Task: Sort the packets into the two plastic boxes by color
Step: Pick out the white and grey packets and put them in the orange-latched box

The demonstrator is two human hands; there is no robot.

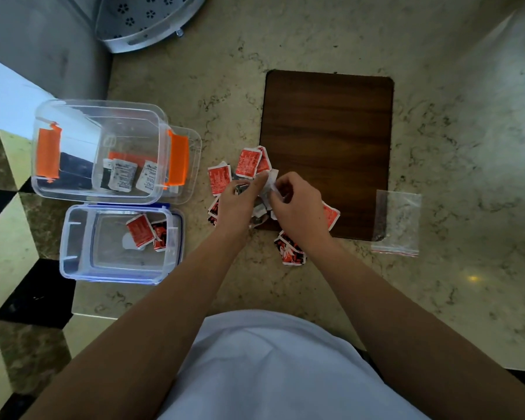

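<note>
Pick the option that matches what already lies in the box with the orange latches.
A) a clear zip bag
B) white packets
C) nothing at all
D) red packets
B: white packets lie on the floor of the box with the orange latches, while the red packets sit in the box with the blue rim nearer the person.

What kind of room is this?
Probably a kitchen: a marble-look counter, a wooden cutting board lying on it, and a perforated metal basket at the back.
</note>
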